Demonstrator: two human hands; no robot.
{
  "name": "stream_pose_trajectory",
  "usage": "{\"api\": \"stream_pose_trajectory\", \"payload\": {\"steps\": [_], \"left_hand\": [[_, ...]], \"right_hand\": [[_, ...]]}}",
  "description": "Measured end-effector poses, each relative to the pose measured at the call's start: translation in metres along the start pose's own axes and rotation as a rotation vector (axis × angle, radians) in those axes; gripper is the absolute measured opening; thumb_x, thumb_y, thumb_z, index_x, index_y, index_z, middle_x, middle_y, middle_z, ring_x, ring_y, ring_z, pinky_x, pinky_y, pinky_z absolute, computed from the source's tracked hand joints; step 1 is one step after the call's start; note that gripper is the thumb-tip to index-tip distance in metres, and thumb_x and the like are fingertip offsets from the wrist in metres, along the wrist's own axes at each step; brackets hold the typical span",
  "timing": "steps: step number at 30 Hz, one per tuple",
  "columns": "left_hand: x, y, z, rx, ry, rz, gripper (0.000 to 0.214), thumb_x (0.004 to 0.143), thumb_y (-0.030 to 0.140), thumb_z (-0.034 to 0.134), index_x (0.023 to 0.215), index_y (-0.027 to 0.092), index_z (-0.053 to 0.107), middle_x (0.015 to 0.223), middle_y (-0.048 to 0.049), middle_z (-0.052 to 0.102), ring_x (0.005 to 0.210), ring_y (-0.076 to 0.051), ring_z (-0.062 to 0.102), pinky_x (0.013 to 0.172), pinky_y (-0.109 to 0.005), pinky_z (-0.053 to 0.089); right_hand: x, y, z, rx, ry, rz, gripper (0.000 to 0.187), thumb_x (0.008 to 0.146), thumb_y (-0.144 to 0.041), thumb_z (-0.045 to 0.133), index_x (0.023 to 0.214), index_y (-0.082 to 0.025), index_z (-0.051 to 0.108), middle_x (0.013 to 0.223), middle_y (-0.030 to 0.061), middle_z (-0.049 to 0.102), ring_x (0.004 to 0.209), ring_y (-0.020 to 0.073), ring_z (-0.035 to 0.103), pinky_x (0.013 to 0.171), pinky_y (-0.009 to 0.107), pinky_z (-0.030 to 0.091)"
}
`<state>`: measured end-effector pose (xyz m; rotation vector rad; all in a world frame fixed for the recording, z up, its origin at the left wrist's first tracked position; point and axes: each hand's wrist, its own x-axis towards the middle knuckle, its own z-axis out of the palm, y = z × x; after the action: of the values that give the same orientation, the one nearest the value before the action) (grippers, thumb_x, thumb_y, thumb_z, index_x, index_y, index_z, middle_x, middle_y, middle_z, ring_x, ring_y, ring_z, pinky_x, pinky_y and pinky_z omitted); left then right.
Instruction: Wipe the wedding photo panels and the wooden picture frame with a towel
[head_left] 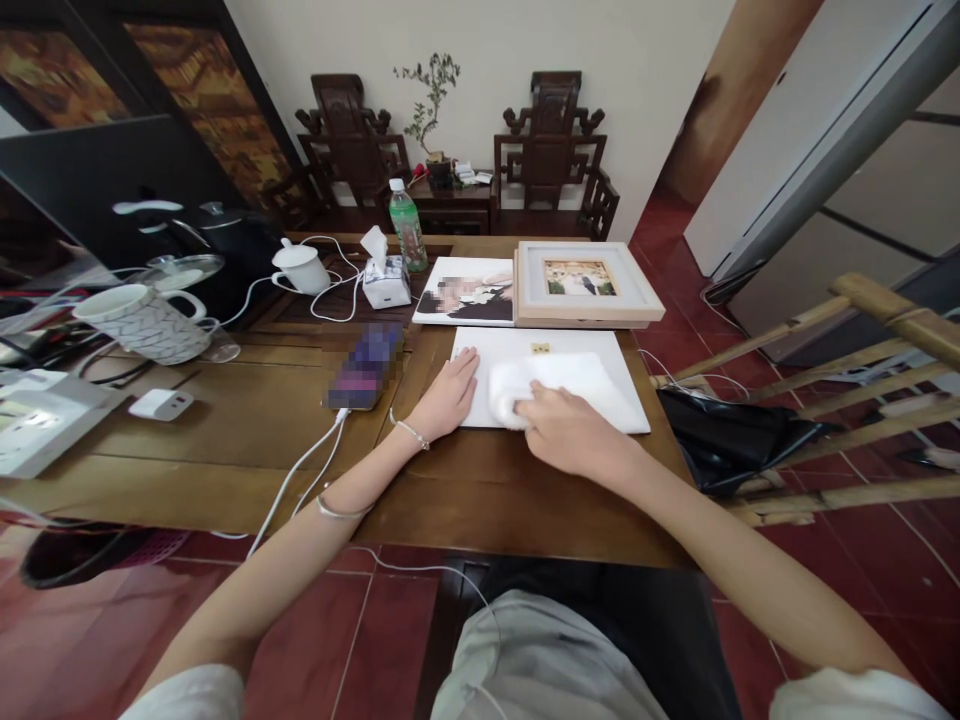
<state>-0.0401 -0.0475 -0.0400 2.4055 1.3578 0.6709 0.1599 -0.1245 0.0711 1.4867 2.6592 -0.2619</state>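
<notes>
A flat white panel (pixel 631 405) with a small gold label (pixel 540 348) lies near the table's right end. My left hand (pixel 448 394) rests on its left edge, fingers stretched out flat and nothing held. Under my right hand (pixel 566 430) is a folded white cloth (pixel 585 380); the fingers are closed on it and press it against the panel. The cloth covers much of the panel's middle. Just behind the panel lie a photo print (pixel 487 308) and a pale wooden picture frame (pixel 637 290) with a photo inside.
To the left lie a charging phone (pixel 364 370), a tissue box (pixel 386 285) and a green-labelled bottle (pixel 407 228). Farther left stand a lidded white cup (pixel 301 268), a patterned mug (pixel 146 322) and a power strip (pixel 45 420). A bamboo chair (pixel 870 390) is at the right.
</notes>
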Motion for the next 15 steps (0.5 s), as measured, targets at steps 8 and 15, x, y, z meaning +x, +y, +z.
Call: {"api": "stream_pose_trajectory", "payload": {"steps": [8, 15], "left_hand": [[0.001, 0.003, -0.007, -0.215, 0.170, -0.075, 0.055, 0.098, 0.040, 0.027, 0.143, 0.009, 0.038, 0.149, -0.0152, 0.039, 0.138, -0.023, 0.037, 0.117, -0.041, 0.025], [0.001, 0.014, -0.017, -0.351, 0.360, -0.123, 0.060, 0.098, 0.051, 0.023, 0.142, 0.015, 0.042, 0.151, -0.0085, 0.038, 0.140, -0.020, 0.033, 0.118, -0.037, 0.021]], "right_hand": [[0.079, 0.002, 0.034, -0.052, 0.190, 0.077, 0.044, 0.082, -0.008, 0.042, 0.120, -0.015, 0.063, 0.149, 0.0148, 0.039, 0.137, 0.0469, 0.021, 0.101, 0.072, 0.022], [0.038, -0.002, 0.037, 0.006, 0.115, -0.423, 0.036, 0.076, -0.002, 0.044, 0.095, -0.017, 0.070, 0.138, 0.0092, 0.054, 0.139, 0.0373, 0.027, 0.108, 0.061, 0.022]]}}
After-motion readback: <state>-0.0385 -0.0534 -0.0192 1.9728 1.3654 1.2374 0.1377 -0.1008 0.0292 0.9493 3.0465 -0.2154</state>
